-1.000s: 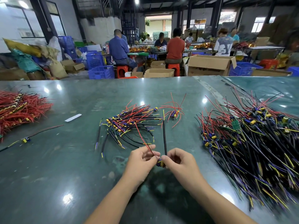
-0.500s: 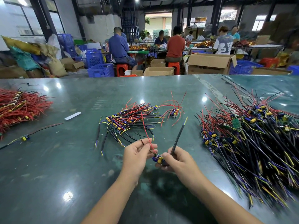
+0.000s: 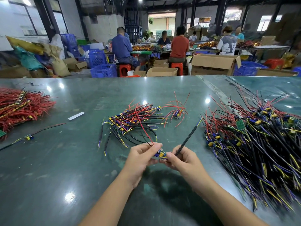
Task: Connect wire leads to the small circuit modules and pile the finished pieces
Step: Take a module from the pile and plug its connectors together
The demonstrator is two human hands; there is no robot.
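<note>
A: Left to right, what's on the worktop [image 3: 65, 168]?

B: Far left, red wire heap [image 3: 21, 106]. In front of it, one lone module with leads [image 3: 29, 137]. A white strip [image 3: 75, 115] lies further in. Centre: finished pile [image 3: 130, 123], red and black leads mixed, a small cluster [image 3: 177, 114] just right of it. Far right: big black-lead heap [image 3: 260, 152].

A: Hands?

B: Both raised just above the worktop, near edge, centre. Left hand [image 3: 141, 158] has its fingers [image 3: 156, 146] curled, pinching the circuit module [image 3: 160, 154] at its left end. Right hand [image 3: 184, 160] pinches the other end, fingers curled round the base of the black lead [image 3: 187, 139]. The module sits between the two sets of fingertips, mostly exposed.

A: Change from half a second ago?

B: Small. Module is more visible between the hands. Black lead tilt is about the same; a second back it stood nearly straight away from the person. Piles haven't moved.

A: Orientation?

B: Module's long axis runs roughly left-right, across the gap between the hands. Black lead runs up and to the right, tip with yellow and blue ends toward the big heap, not touching it. A red lead [image 3: 145, 129] leaves the left-hand side, running up and left over the finished pile. Can't tell whether it touches the pile.
</note>
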